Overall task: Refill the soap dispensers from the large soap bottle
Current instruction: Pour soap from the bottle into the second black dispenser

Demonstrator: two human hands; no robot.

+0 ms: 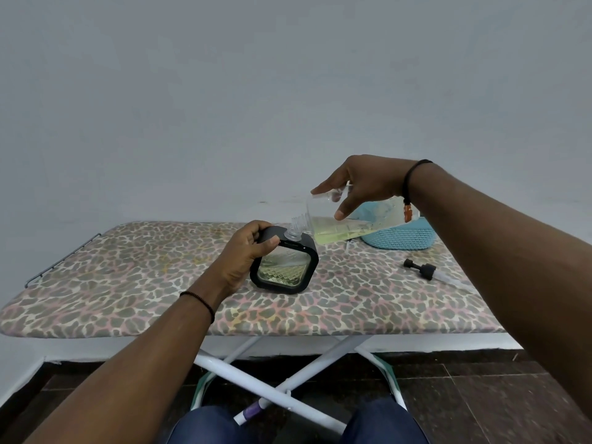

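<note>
A large clear soap bottle (346, 219) is gripped from above by the right hand (362, 184), thumb curled down over its near side and fingers stretched across the top, and is held tilted with its threaded mouth lowered onto the neck of a soap dispenser (285, 267). Pale yellow-green soap is seen pooled along the bottle's lower side. The dispenser, a square glass body with a diamond pattern set in a black frame, is clasped at its upper left corner by the left hand (246, 251), fingers wrapped over the top edge and thumb pressed on the front. It is held tipped back, its lower edge resting on a table (128, 283) covered in leopard-print cloth, near the middle of the top. A shallow level of liquid can be made out behind the glass.

A black pump head (420, 270) with its clear tube is laid on the cloth to the right, well apart from the dispenser. A light blue woven basket (400, 238) is placed at the far right of the table, partly hidden behind the bottle and the right wrist. Dark cord bracelets are worn on both wrists. White crossed legs are visible beneath the table, over a dark tiled floor, with a plain grey wall behind.
</note>
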